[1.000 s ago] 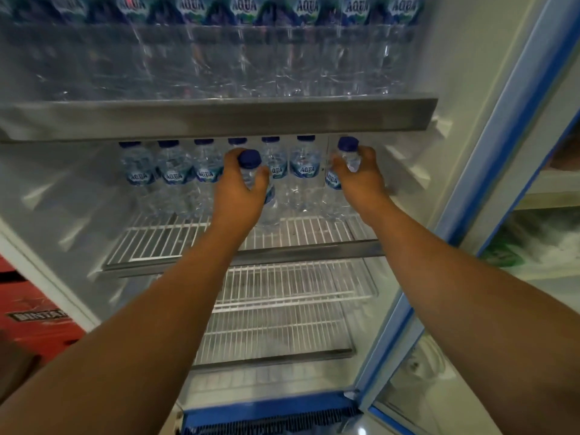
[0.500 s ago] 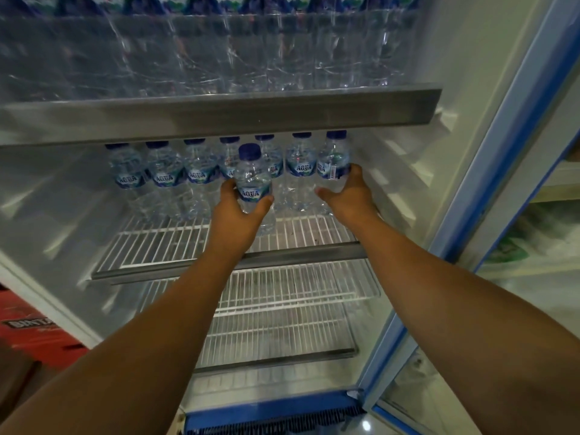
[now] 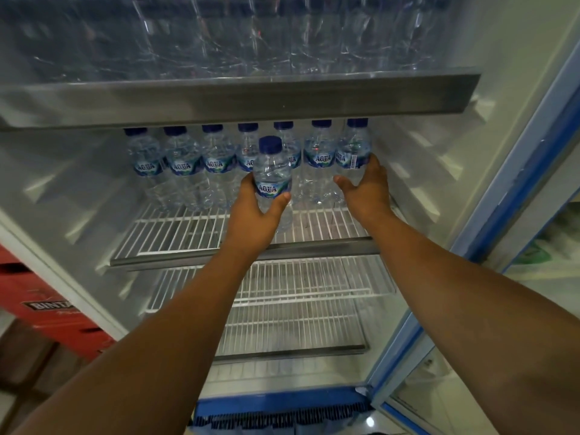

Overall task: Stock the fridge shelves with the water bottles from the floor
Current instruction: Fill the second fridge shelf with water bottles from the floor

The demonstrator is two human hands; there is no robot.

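Since 1 s ago the end bottle (image 3: 353, 149) had gone from raised in the R hand (image 3: 367, 193) to standing at the right end of the far row (image 3: 216, 155), and the L hand (image 3: 254, 218) had brought its bottle (image 3: 272, 174) lower. L hand wrapped fingers and thumb round that bottle's lower half. It was upright, just in front of the row's middle; couldn't tell if its base touched the shelf (image 3: 188, 233). R hand was spread, thumb apart, fingertips (image 3: 375, 160) touching the end bottle's right side. Best approach, I'd judge: keep the L bottle upright, set it tight vs. the row to start a 2nd row, label fwd, w/o knocking neighbours. Upper shelf (image 3: 238, 98) was packed w/ bottles.
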